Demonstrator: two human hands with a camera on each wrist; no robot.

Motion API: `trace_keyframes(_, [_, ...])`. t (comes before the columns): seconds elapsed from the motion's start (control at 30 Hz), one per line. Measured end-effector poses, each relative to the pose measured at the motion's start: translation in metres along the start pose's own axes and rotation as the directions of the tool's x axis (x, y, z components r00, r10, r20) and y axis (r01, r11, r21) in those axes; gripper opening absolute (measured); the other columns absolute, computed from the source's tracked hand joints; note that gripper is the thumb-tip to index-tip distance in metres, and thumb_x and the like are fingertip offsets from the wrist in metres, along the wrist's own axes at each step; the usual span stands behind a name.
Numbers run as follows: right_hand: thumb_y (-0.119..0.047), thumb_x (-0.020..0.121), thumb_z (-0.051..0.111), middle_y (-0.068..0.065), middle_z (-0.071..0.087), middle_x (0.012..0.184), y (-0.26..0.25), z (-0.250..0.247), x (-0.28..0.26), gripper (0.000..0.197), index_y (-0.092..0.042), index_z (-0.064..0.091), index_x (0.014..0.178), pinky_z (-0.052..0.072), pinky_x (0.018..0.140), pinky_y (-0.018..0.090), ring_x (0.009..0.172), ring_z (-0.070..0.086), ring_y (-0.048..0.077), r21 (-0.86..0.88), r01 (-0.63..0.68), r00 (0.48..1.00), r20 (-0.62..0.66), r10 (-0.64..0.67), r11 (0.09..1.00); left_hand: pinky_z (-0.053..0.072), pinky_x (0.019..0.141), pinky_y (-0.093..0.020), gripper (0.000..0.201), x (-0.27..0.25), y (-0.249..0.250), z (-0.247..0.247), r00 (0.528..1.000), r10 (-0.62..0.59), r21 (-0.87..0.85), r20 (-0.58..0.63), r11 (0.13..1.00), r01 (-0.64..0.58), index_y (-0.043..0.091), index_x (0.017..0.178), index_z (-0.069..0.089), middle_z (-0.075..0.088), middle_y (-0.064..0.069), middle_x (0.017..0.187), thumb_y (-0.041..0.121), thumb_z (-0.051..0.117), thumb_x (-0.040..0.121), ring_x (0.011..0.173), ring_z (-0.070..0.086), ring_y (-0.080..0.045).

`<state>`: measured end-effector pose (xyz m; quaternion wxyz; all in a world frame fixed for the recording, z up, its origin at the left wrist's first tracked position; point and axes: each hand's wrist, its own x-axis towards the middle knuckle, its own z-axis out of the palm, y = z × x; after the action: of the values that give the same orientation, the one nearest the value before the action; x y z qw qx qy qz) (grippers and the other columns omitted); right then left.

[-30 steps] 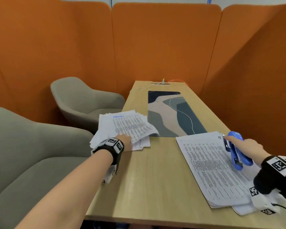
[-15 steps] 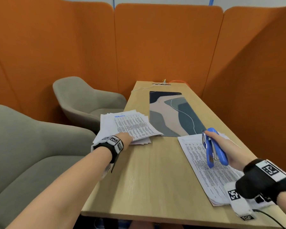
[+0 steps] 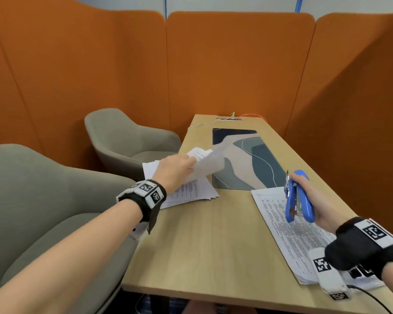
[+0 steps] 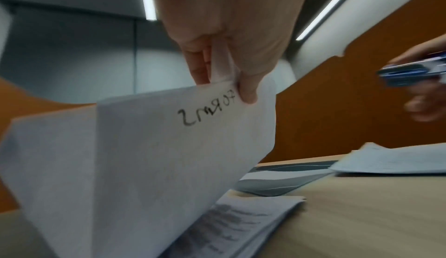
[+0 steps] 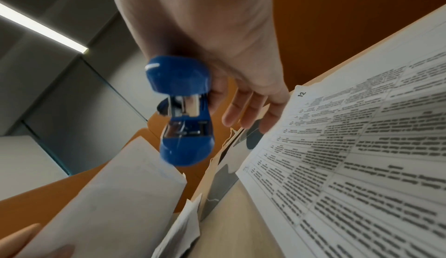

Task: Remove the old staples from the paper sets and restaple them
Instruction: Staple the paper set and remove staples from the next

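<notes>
Since the earlier frame our left hand [image 3: 175, 168] has pinched one paper set [image 4: 149, 147] up off the pile at ten o'clock; our right hand [image 3: 313, 200] grips the stapler [image 3: 298, 197] at two o'clock. Fetching, seemingly; next, bring its corner to the stapler.

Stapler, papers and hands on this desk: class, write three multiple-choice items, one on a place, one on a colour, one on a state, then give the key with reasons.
1. Where does the printed paper stack lie?
A. on the grey chair
B. on the table, at the person's right
C. on the patterned mat

2. What colour is the stapler?
A. red
B. black
C. blue

3. What is the left hand doing?
A. pinching a lifted paper set
B. resting flat on the table
C. holding the stapler

Key: 1 B, the stack lies on the wooden table beneath the right hand; 2 C, its body is blue; 3 A, thumb and fingers pinch the lifted paper set at its top edge.
</notes>
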<state>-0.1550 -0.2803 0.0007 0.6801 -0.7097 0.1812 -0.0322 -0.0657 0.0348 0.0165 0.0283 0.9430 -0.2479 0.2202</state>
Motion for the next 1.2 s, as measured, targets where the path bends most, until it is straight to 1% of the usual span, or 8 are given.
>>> trace_keyframes(0.13, [-0.048,0.092,0.051,0.007,0.055,0.083,-0.011,-0.010,-0.001,0.029,-0.020,0.055,0.088,0.042,0.073,0.034,0.074,0.050,0.019,0.129,0.018,0.999,-0.039,-0.014,0.991,0.041,0.069,-0.036,0.026,-0.033,0.029,-0.001,0.981,0.181,-0.083,0.063,0.981,-0.175,0.020,0.079,0.037,0.050,0.001,0.084,0.035,0.049,0.096,0.087,0.053,-0.022])
trace_keyframes(0.27, [-0.050,0.091,0.053,0.006,0.055,0.083,-0.013,-0.017,-0.001,0.029,-0.022,0.055,0.089,0.042,0.070,0.035,0.072,0.050,0.019,0.123,-0.003,0.999,-0.033,0.007,0.992,0.029,0.064,-0.031,0.031,-0.057,0.045,0.011,0.969,0.173,-0.190,0.179,0.972,-0.139,0.019,0.078,0.041,0.057,-0.002,0.085,0.042,0.047,0.097,0.085,0.054,-0.022])
trace_keyframes(0.47, [-0.053,0.088,0.054,0.008,0.053,0.084,-0.012,-0.019,0.000,0.036,-0.019,0.052,0.098,0.045,0.065,0.034,0.071,0.048,0.020,0.091,-0.026,0.999,0.021,0.024,0.996,0.039,0.069,-0.033,0.028,-0.088,0.069,-0.003,0.892,0.275,-0.354,0.359,0.924,-0.143,0.017,0.079,0.046,0.063,-0.008,0.086,0.032,0.040,0.101,0.074,0.051,-0.023])
trace_keyframes(0.6, [-0.052,0.088,0.055,0.009,0.054,0.084,-0.023,-0.015,-0.002,0.036,-0.017,0.052,0.100,0.048,0.067,0.035,0.078,0.051,0.024,0.071,-0.075,0.996,0.053,0.071,0.995,0.043,0.087,-0.022,0.052,-0.087,0.073,-0.016,0.815,0.270,-0.601,0.512,0.791,0.116,0.011,0.105,0.070,0.070,-0.003,0.105,0.045,0.031,0.102,0.096,0.064,-0.017])
trace_keyframes(0.73, [-0.054,0.086,0.056,0.002,0.056,0.075,-0.032,-0.006,0.000,0.034,-0.021,0.054,0.084,0.038,0.058,0.028,0.062,0.046,0.018,-0.050,-0.126,0.989,0.077,0.130,0.991,0.033,0.104,-0.032,0.054,-0.083,0.050,0.003,0.774,0.149,-0.289,0.615,0.956,0.045,0.013,0.142,0.040,0.043,-0.007,0.141,0.047,0.037,0.099,0.129,0.042,-0.024])
trace_keyframes(0.87, [-0.050,0.086,0.059,0.003,0.059,0.067,-0.032,0.017,-0.002,0.034,-0.016,0.057,0.081,0.033,0.055,0.025,0.053,0.046,0.016,-0.226,-0.184,0.957,0.182,0.227,0.957,0.040,0.101,-0.044,0.057,-0.090,0.044,0.032,0.676,0.168,-0.148,0.718,0.985,-0.087,0.013,0.143,0.033,0.044,-0.011,0.134,0.046,0.039,0.097,0.122,0.047,-0.031])
trace_keyframes(1.03, [-0.032,0.089,0.062,0.009,0.052,0.069,0.001,0.063,-0.001,0.025,-0.008,0.055,0.088,0.037,0.058,0.028,0.058,0.046,0.018,-0.359,-0.199,0.909,0.280,0.308,0.912,0.040,0.090,-0.028,0.036,-0.084,0.047,0.023,0.709,0.244,-0.257,0.662,0.962,-0.091,0.019,0.128,0.059,0.062,-0.004,0.120,0.034,0.044,0.099,0.109,0.055,-0.021])
trace_keyframes(1.2, [-0.031,0.091,0.060,0.012,0.062,0.076,0.030,0.096,0.002,0.030,-0.002,0.058,0.098,0.045,0.057,0.029,0.064,0.057,0.021,-0.429,-0.172,0.925,0.240,0.295,0.887,0.045,0.090,-0.032,0.031,-0.056,0.033,0.038,0.843,0.011,-0.253,0.538,0.956,0.150,0.014,0.115,0.060,0.057,-0.004,0.118,0.030,0.062,0.088,0.105,0.054,-0.021])
